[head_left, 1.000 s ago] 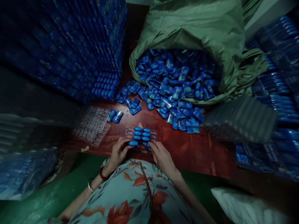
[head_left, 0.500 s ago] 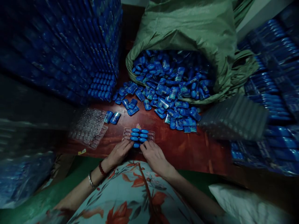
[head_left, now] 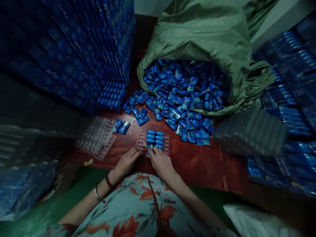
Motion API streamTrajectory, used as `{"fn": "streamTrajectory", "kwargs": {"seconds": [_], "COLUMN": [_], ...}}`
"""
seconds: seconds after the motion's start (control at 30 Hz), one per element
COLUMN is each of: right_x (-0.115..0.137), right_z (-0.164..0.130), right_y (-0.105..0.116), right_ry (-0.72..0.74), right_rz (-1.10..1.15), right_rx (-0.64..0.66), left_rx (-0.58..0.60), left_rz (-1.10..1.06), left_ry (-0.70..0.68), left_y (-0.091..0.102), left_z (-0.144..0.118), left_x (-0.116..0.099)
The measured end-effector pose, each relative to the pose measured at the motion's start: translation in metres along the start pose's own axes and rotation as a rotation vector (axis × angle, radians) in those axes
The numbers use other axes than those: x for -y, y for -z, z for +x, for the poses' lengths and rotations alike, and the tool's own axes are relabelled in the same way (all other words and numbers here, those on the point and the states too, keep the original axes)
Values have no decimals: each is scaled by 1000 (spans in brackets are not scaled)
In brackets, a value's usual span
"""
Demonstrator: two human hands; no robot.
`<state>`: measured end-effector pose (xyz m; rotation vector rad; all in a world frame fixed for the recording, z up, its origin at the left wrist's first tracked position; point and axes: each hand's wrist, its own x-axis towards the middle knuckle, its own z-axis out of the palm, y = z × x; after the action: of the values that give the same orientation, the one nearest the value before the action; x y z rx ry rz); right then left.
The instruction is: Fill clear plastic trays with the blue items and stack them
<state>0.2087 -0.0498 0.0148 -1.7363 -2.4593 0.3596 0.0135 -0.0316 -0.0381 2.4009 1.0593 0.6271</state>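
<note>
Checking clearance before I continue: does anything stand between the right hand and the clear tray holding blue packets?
Nothing visible: the right hand has its fingers over the near part of the clear tray. The left hand is by its near-left corner; loose packets lie beyond.

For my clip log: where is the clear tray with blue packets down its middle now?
In the head view, just below centre, the tray lies on the reddish table beside the left hand, partly covered by the right hand.
</note>
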Motion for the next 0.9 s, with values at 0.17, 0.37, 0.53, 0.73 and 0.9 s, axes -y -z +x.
{"fn": "streamTrajectory", "kwargs": {"seconds": [0.17,0.37,0.53,0.73,0.9], "right_x": [-23,-33,-40,-51,-52], "right_z": [-21,-38,-30,-30,-28], "right_y": [-24,-38,-48,-54,-54], "right_ry": [115,-141,-229,-190,-137], "right_rz": [262,568,579,485,380], "right_rx": [-163,-469,-512,-388,-300], "left_rx": [18,143,67,-1,119], "left_rz": [-61,119,89,69,143], "left_ry": [90,-74,-129,-92,-25], "left_y": [-1,-15,-16,-5,5], "left_z": [2,20,26,37,61], "left_x": [-13,-18,-8,-8,-19]}}
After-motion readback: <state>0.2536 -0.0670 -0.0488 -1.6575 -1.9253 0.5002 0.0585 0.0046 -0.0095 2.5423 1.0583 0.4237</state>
